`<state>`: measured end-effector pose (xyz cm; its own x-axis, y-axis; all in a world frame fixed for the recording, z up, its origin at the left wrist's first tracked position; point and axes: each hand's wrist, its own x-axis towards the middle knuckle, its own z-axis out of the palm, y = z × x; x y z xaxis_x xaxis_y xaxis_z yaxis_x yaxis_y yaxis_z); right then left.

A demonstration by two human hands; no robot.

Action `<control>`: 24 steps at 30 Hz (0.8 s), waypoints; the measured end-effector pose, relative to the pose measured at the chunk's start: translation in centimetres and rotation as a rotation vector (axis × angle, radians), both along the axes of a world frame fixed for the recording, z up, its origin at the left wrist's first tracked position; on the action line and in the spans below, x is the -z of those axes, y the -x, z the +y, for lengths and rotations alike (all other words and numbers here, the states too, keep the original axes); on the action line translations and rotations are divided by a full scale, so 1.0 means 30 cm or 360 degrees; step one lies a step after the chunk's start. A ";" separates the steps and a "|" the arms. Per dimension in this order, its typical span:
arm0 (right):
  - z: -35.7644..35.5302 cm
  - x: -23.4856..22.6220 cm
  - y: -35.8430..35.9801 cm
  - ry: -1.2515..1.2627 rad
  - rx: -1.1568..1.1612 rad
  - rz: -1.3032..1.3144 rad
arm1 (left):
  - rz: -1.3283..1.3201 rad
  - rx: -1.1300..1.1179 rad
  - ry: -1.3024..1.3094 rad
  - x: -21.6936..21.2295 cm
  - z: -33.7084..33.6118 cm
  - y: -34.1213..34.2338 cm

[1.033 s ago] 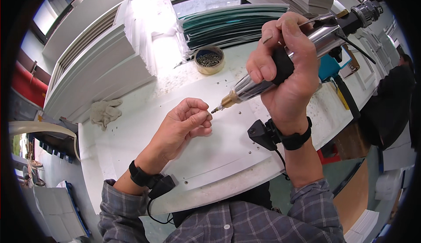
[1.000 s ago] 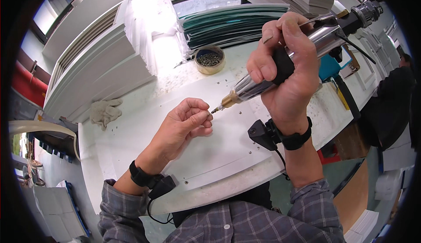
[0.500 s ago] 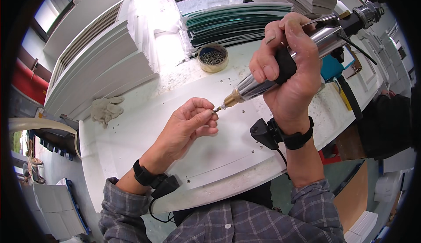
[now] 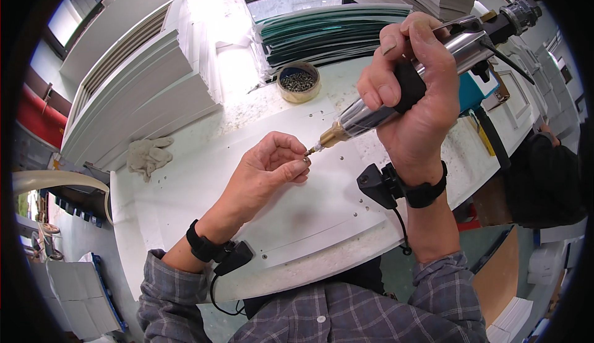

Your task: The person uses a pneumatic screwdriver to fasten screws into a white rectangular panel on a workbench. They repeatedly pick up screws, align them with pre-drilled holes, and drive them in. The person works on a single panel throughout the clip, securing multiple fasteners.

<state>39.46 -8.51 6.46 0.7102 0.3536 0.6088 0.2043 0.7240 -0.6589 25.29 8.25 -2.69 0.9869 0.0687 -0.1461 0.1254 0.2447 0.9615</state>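
Observation:
My right hand [image 4: 413,98] is wrapped round a silver straight-bodied power screwdriver [image 4: 364,119] with a black grip and a brass nose. The tool slants down and to the left. Its bit meets the fingertips of my left hand [image 4: 263,167], whose thumb and forefinger pinch a small screw [image 4: 307,158] at the bit's tip; the fingers partly cover it. Both hands hover above a white panel [image 4: 297,213] lying on the table, with several dark screw heads dotted along it. Beyond the hands stands a round tub [image 4: 302,97] filled with small screws.
White panels [image 4: 136,89] are stacked at the left, beside a crumpled pale cloth glove [image 4: 148,156]. Dark green-edged sheets [image 4: 328,34] lie at the back. A teal tool [image 4: 473,92] rests at the right, and a person in dark clothing [image 4: 544,182] is beyond the table edge.
My right hand and the screwdriver have shifted slightly right. My left fingers have moved a little, the thumb now pressing nearer the bit, and the lower fingers have curled in.

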 end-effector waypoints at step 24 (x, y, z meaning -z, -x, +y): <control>0.000 0.017 -0.004 0.0034 -0.0045 -0.0027 | -0.0019 -0.0018 0.0111 0.014 0.003 0.000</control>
<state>39.57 -8.52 5.94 0.6893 0.3866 0.6128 0.1953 0.7153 -0.6710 25.31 8.34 -3.10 0.9878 0.0702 -0.1389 0.1105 0.3128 0.9434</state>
